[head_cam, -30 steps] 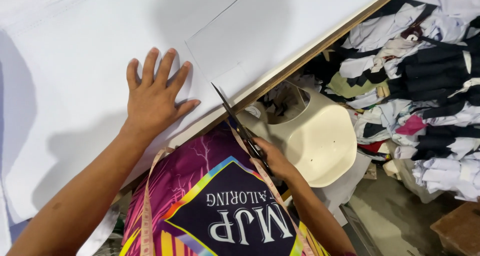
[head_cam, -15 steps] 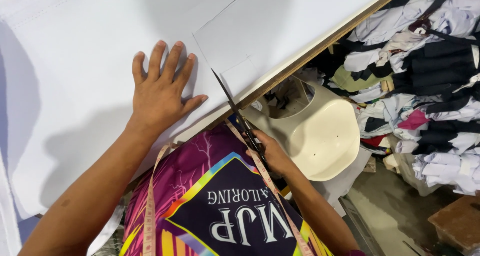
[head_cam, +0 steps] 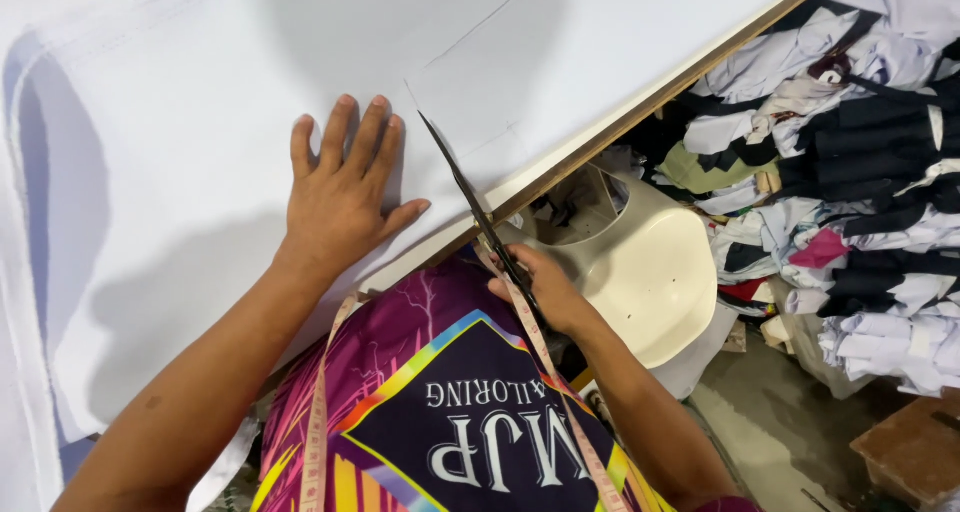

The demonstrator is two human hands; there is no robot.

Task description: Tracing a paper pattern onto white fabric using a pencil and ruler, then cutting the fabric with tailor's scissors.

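right hand (head_cam: pixel 535 287) grips the scissors (head_cam: pixel 470 207), blades pointing up into the white fabric (head_cam: pixel 200 122) just right of the flat, spread left hand (head_cam: pixel 340 197).

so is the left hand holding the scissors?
No. The left hand lies flat on the white fabric; the right hand holds the scissors.

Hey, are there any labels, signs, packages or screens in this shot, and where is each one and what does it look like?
Printed panel on the shirt: bottom centre, dark navy diamond with white lettering, rainbow border, on magenta cloth.
Measuring tape: draped round the neck, pale strip with small printed marks.
No packages, signs or screens in view.
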